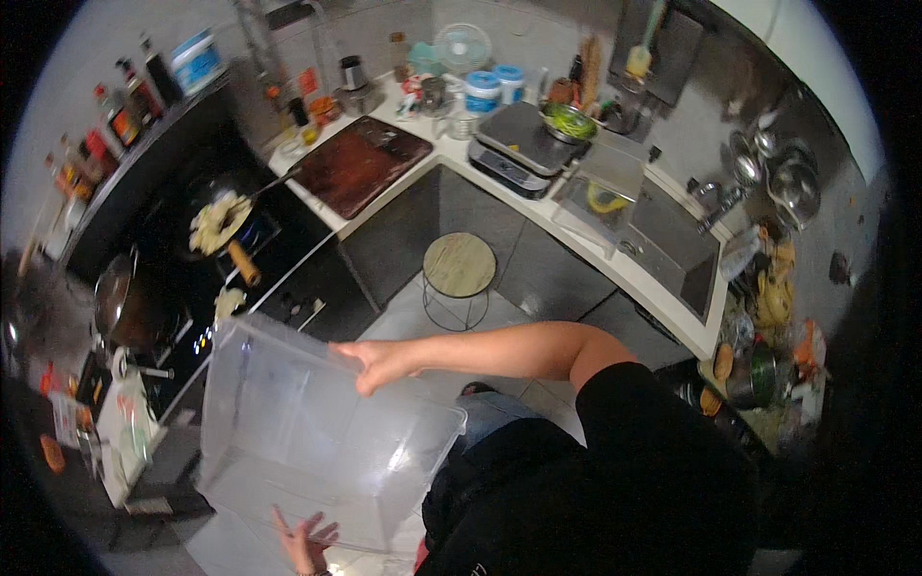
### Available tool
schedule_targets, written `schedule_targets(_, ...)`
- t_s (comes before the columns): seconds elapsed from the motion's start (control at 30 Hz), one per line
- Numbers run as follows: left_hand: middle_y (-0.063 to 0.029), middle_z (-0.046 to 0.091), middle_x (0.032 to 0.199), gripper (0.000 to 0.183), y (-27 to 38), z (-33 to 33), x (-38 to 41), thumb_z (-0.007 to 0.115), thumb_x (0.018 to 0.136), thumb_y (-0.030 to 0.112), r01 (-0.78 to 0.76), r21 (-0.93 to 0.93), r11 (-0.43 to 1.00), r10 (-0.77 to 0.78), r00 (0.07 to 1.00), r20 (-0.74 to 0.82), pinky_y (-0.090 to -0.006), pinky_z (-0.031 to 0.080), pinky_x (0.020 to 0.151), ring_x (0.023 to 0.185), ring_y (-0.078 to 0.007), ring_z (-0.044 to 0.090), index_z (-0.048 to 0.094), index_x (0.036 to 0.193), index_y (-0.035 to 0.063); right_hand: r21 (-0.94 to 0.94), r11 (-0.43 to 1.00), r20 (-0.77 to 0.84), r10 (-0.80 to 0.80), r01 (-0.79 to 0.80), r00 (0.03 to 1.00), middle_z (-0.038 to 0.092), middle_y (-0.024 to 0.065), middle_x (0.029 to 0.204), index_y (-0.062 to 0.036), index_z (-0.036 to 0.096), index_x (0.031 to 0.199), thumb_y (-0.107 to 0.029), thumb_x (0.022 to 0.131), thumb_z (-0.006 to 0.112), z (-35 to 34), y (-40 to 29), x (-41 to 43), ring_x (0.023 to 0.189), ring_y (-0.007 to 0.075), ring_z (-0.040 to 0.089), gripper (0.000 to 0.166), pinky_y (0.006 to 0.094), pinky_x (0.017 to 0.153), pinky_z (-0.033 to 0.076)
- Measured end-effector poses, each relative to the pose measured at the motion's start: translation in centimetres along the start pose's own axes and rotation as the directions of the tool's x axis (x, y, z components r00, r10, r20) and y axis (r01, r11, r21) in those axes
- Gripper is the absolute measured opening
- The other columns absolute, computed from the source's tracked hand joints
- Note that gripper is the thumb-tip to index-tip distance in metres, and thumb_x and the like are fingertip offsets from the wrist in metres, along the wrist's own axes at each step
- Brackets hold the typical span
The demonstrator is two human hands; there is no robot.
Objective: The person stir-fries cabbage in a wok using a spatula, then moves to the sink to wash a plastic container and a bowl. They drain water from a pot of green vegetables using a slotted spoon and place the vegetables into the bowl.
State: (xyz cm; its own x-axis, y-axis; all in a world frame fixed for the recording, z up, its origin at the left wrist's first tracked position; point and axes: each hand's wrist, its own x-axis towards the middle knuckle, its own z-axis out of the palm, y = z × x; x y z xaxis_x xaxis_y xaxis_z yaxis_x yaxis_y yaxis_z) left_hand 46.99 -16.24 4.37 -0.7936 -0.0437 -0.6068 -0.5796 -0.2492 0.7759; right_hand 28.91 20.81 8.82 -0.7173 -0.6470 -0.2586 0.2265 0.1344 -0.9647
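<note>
A large clear plastic bin (pixel 317 432) is tilted in front of me at the lower left, its inside showing no contents. My right hand (pixel 378 363) grips its upper rim, fingers over the edge. At the bin's lower side is my left hand (pixel 306 536), fingers spread; whether it bears any of the bin's weight I cannot tell. Beyond the bin, a wok (pixel 216 223) with a wooden handle holds pale food and a spatula on the black stove.
A round stool (pixel 459 264) stands on the floor ahead. Past it are a dark red cutting board (pixel 367 165), an electric griddle (pixel 522 147) with a bowl of greens (pixel 569 122) on top, and a sink (pixel 666 245). A second pan (pixel 119 299) sits on the left of the stove.
</note>
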Motion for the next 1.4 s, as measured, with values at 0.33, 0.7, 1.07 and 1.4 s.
schedule_targets(0.33,-0.0326,0.054,0.092,0.088,-7.1,13.5,8.4,0.047,0.065,0.008,0.159,0.032,0.987,-0.16,0.986,0.039,-0.0502,0.052,0.053,0.066,-0.0455,0.06,0.004,0.139,0.0262,0.452,0.883,-0.35,0.041,0.13,0.936,0.048,0.0155,0.123,-0.0012,0.043,0.125,-0.031,0.085,0.056,-15.6,10.2,-19.6,0.114,0.022,0.047,0.052,0.0345,0.096,0.038)
schedule_targets(0.7,-0.034,0.028,0.129,0.082,-12.9,28.3,9.3,0.063,0.078,0.036,0.808,-0.28,0.519,-0.765,0.585,0.27,-0.0299,0.049,0.064,0.073,-0.0189,0.05,0.017,0.135,0.0014,0.446,0.452,-0.699,0.715,0.773,-0.014,0.058,0.0109,0.082,-0.0066,0.052,0.082,-0.042,0.089,0.043,-40.8,40.2,-48.2,0.076,0.0221,0.056,0.038,0.0379,0.072,0.048)
schedule_targets(1.07,-0.0292,0.026,0.134,0.083,-11.9,37.1,3.6,0.06,0.079,0.041,0.574,-0.273,0.772,-0.617,0.779,-0.11,-0.0176,0.044,0.052,0.06,-0.0066,0.045,0.019,0.131,-0.0097,0.567,0.421,-0.645,0.761,0.708,0.064,0.059,0.0079,0.071,-0.0078,0.053,0.082,-0.06,0.084,0.037,-46.1,41.1,-45.7,0.058,0.0214,0.058,0.054,0.0365,0.052,0.047)
schedule_targets(1.4,-0.0336,0.018,0.135,0.058,-16.3,25.8,6.5,0.061,0.077,0.035,0.532,-0.39,0.752,-0.577,0.817,0.003,-0.0297,0.048,0.072,0.097,-0.0296,0.051,0.043,0.125,0.0061,0.419,0.598,-0.678,0.707,0.683,-0.202,0.058,0.0063,0.071,-0.0075,0.054,0.085,-0.043,0.086,0.05,-45.9,41.1,-44.6,0.057,0.0197,0.058,0.036,0.0336,0.046,0.045)
